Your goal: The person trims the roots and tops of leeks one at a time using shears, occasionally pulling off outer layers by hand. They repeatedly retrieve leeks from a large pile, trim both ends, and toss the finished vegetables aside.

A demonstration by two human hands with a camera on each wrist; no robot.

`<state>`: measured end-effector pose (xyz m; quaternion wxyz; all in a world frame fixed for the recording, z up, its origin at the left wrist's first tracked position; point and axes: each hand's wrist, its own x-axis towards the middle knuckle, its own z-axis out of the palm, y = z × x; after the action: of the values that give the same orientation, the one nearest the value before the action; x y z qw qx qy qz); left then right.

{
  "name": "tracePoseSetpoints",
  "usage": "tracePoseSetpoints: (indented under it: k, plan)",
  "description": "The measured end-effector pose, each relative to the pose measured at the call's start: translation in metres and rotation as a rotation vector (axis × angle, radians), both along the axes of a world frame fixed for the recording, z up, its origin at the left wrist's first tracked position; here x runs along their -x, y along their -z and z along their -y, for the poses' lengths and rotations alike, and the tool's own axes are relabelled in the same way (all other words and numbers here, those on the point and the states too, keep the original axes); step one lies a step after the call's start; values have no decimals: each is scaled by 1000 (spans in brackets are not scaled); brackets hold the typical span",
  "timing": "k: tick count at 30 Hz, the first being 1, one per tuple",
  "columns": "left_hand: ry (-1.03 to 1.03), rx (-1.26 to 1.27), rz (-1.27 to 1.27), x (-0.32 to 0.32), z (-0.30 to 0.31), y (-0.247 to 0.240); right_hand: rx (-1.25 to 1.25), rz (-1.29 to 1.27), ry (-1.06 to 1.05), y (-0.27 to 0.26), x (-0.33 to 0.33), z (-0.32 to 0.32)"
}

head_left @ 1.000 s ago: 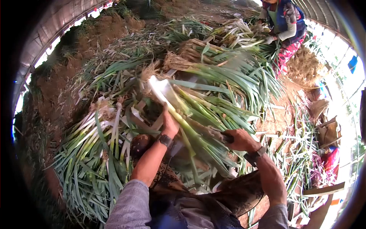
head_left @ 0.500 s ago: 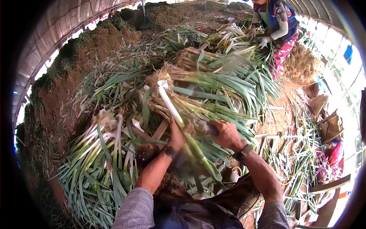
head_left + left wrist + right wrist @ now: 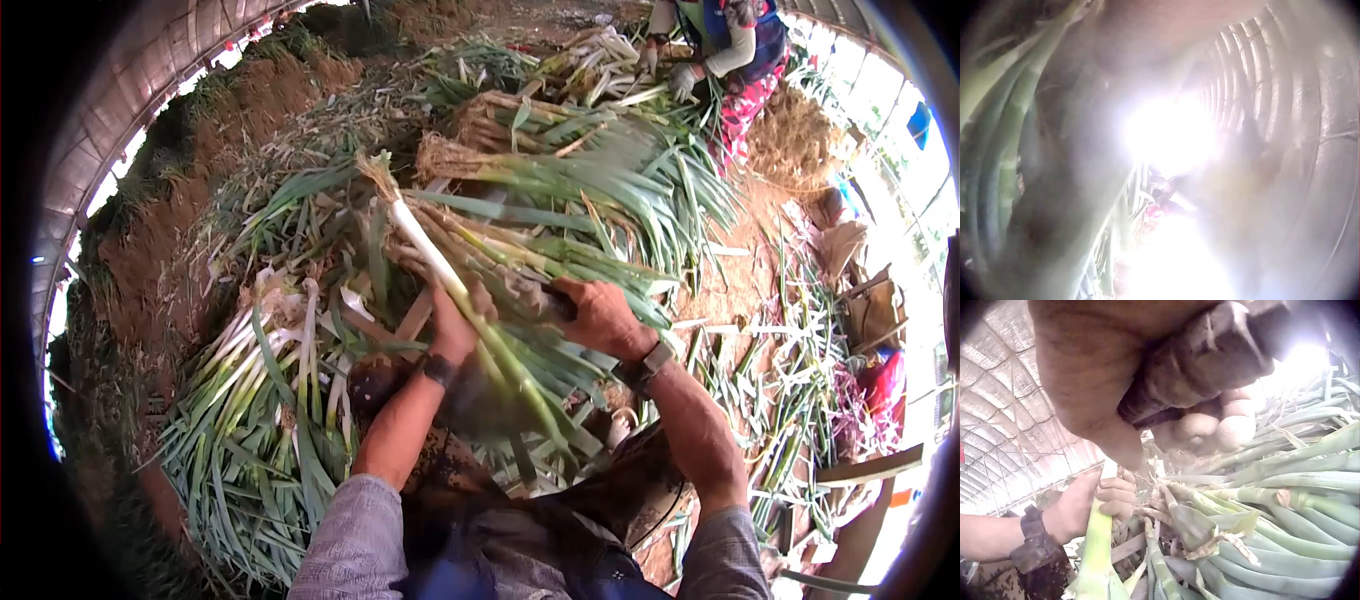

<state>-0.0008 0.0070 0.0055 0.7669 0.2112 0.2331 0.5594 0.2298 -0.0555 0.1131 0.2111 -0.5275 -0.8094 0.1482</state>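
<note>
Left pile (image 3: 255, 420), at 8 o'clock in the head view: leeks lie with pale, largely bare shafts towards 12 o'clock, leaves towards 6. Roots show at the upper end. These are judged already dressed.

Held leek (image 3: 418, 238), centre: slanted, root end towards 11 o'clock, leaves towards 5. Its upper shaft is white and looks clean; roots remain attached. Judged well advanced; whether the lower leaves need more work cannot be told.

Left hand (image 3: 452, 328): closed, fingers curled round the held leek at mid-shaft, confirmed in the right wrist view. The left wrist view is mostly glare and adds nothing on the grip.

Right hand (image 3: 603, 322), at 3 o'clock from the left hand: closed round a dark tool (image 3: 1197, 362). Its type and working end cannot be made out.

Rooted bundles (image 3: 610, 200), at 1 o'clock: shafts brown and dull, roots and dry outer layers in place. Judged untreated and the bulk of what is left.

Second person (image 3: 745, 45), beyond them at 1 o'clock: stooped, gloved, beside another heap of leeks.

Loose leaves (image 3: 785, 420), at 4 o'clock: strewn on the ground, consistent with strippings. Overall finding: work part done, substantial stock outstanding.
</note>
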Motion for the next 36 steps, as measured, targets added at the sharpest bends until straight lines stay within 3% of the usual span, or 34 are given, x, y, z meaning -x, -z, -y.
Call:
tracePoseSetpoints:
  k: [2,4,6,10,12,16,20,22,24,29,31,34,36]
  plan:
    - [-131,111,59,11,-8,2,-27,-22,-5,12,-16,6]
    - [-130,98,95,22,-15,6,24,-19,-40,18,-31,15]
    - [-238,103,-36,27,-18,11,55,17,-47,24,-43,28]
    - [-304,120,-69,54,-38,34,186,9,-114,32,-60,53]
    - [-396,106,57,75,-57,45,232,152,-143,35,-65,64]
    - [-634,128,-128,93,-46,-19,267,174,-136,30,-61,77]
    - [-665,-73,-249,169,-66,-72,259,142,-165,40,-66,74]
    - [-844,-466,-617,210,-69,-114,269,122,-154,37,-65,71]
    - [-983,-409,-538,213,-42,-200,225,154,-102,43,-66,66]
    - [-1211,-573,-855,286,-2,-322,250,270,-44,52,-59,57]
    - [-1257,-608,-1081,323,7,-338,229,284,-50,60,-57,54]
    - [-1264,-316,-1805,365,30,-334,213,327,-66,61,-47,46]
    - [-1126,-215,-2149,420,22,-292,250,341,-43,65,-39,38]
